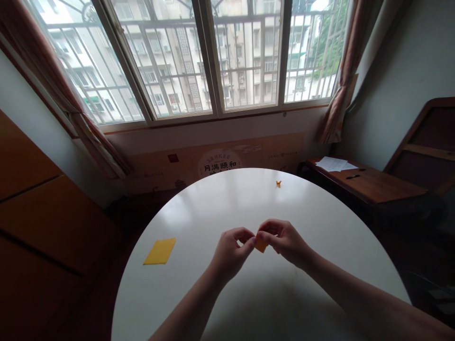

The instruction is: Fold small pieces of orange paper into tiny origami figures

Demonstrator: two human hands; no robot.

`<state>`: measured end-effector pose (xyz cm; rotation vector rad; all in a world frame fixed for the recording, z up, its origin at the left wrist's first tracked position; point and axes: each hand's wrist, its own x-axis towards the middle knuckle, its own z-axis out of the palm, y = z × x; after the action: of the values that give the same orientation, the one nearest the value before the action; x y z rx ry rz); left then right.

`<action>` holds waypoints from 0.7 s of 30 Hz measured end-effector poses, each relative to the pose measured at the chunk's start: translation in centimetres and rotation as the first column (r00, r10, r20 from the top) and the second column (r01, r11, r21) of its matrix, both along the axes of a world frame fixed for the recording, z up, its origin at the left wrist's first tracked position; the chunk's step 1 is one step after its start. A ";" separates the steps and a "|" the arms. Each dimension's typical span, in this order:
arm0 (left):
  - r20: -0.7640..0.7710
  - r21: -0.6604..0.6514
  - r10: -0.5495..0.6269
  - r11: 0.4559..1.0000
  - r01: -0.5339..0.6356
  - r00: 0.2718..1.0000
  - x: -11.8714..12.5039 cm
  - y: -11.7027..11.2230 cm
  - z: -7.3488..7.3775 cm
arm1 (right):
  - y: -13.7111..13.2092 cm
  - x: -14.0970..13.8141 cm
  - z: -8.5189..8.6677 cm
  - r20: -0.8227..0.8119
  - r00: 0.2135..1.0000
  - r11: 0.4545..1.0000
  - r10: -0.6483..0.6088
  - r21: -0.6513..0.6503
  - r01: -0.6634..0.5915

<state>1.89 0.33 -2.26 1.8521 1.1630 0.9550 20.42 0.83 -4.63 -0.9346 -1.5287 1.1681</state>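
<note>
A small folded piece of orange-yellow paper (261,245) is pinched between my two hands, above the middle of the white round table (199,303). My left hand (232,251) grips its left corner between thumb and forefinger. From the other side, my right hand (284,239) pinches its upper right part, with the fingers curled behind and partly hiding it. A flat stack of yellow square paper (159,251) lies on the left of the table. Near the far edge stands a tiny folded orange paper figure (278,183).
Beyond the table are a barred window (245,61) and a printed panel (227,158) under it. A low wooden table (377,182) on the right bears white papers (334,164) and a dark pen-like object (353,177). Wooden cabinets (31,227) stand at left.
</note>
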 end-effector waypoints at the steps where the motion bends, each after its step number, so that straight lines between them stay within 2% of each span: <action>1: -0.008 0.004 -0.003 1.000 0.003 1.000 0.1 0.0 0.0 | 0.0 0.0 0.0 0.006 1.000 1.000 0.003 0.011 -0.003; 5: 0.023 0.010 -0.003 1.000 0.002 1.000 0.3 0.1 -0.7 | -0.1 -0.3 -0.2 0.048 0.999 0.998 0.004 0.057 -0.007; 10: 0.052 0.020 -0.028 0.999 0.027 0.998 0.4 0.3 -1.4 | -0.4 -0.7 -0.7 0.008 1.000 0.999 0.025 -0.025 -0.025; 16: -0.068 0.109 -0.028 0.993 0.036 0.997 0.6 0.1 -1.3 | -0.3 -0.7 -0.9 -0.064 0.998 1.000 -0.020 -0.024 0.018; 21: -0.117 0.125 -0.024 0.991 0.039 0.993 0.7 -0.1 -1.1 | -0.6 -1.0 -0.6 -0.113 0.993 0.999 -0.040 -0.025 0.038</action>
<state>2.61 0.22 -3.32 2.0447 1.1614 0.9331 19.46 0.20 -5.22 -0.8938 -1.4034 1.1924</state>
